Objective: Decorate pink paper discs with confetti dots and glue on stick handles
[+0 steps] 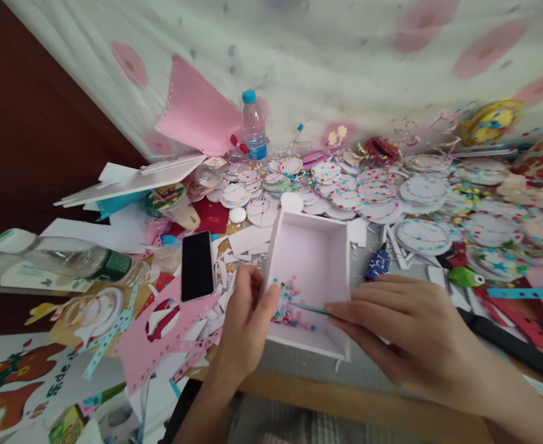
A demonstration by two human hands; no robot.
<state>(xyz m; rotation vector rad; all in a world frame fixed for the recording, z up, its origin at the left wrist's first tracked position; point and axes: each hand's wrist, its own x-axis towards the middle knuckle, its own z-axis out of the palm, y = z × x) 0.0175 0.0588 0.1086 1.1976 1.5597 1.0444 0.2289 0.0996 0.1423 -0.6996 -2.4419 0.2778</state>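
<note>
A white open box (315, 246) sits tilted near the table's front edge. Small pink, blue and red confetti pieces (292, 305) lie in its lower left part. My left hand (246, 320) grips the box's left wall, thumb over the rim. Over the right wall, my right hand (405, 333) pinches a thin tool (311, 309) whose tip reaches in among the confetti. The tip itself is too small to make out.
A black phone (197, 266) and paper scraps lie left of the box. Behind it are many round white pieces (327, 185) with coloured dots and an upright bottle (253, 129). Another bottle (81, 256) lies far left. To the right are a blue glittery object (377, 264) and black handles (507, 345).
</note>
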